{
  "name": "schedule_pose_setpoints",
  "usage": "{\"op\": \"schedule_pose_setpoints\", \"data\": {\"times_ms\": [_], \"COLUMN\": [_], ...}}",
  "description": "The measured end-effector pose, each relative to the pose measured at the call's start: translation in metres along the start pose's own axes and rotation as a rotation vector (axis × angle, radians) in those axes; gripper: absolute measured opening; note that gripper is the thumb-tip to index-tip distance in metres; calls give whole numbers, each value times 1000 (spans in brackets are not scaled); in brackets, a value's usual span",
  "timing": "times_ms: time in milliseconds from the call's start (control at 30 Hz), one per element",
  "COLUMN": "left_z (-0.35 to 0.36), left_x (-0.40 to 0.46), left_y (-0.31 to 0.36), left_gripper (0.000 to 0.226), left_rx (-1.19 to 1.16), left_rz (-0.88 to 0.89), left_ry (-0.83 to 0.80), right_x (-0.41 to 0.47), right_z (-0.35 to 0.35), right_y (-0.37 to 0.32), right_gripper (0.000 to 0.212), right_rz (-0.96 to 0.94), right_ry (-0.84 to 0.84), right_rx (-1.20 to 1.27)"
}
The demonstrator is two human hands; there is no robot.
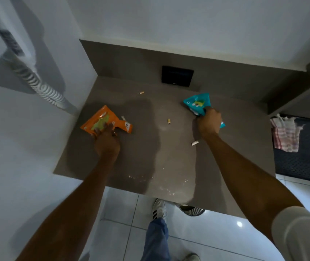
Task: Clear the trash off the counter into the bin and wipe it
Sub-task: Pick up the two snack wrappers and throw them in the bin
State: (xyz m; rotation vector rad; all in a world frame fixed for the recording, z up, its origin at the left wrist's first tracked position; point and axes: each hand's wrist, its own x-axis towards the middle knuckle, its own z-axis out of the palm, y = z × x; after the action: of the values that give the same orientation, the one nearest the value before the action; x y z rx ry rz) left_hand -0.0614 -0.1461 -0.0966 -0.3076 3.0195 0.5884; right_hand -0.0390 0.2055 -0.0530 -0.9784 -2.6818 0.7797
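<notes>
An orange snack wrapper (101,117) lies on the left of the brown counter (142,159). My left hand (106,137) rests on it, fingers spread over its near edge. A teal snack wrapper (197,101) is at the right, crumpled in my right hand (208,122), which is closed around its lower part. Three cigarette butts lie loose: one at the back (141,93), one in the middle (168,120), one near my right wrist (195,143). White crumbs and dust (166,187) speckle the counter's front. A dark bin (191,210) shows partly under the counter's front edge.
A striped cloth (285,135) hangs on a dark mat at the right. A black panel (177,76) sits in the backsplash. A wall-mounted dryer with coiled cord (37,81) hangs at the left. Tiled floor and my shoes are below.
</notes>
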Motion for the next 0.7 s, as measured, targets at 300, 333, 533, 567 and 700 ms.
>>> {"op": "schedule_pose_setpoints", "data": {"times_ms": [300, 333, 533, 567, 700], "left_z": [-51, -54, -49, -43, 4], "left_x": [-156, -184, -348, -371, -442], "left_y": [77, 89, 121, 120, 89], "left_gripper": [38, 37, 15, 16, 46], "left_rx": [-960, -1029, -1185, -1192, -1175], "left_rz": [18, -46, 124, 112, -24], "left_ry": [288, 277, -27, -101, -292], "right_x": [-140, -164, -300, -319, -375], "right_z": [-80, -89, -117, -118, -102], "right_y": [13, 18, 71, 85, 149], "right_gripper": [31, 27, 20, 21, 22], "right_rz": [-276, -290, -215, -196, -64], "right_ry": [332, 325, 10, -19, -111], "right_rx": [522, 559, 798, 797, 751]}}
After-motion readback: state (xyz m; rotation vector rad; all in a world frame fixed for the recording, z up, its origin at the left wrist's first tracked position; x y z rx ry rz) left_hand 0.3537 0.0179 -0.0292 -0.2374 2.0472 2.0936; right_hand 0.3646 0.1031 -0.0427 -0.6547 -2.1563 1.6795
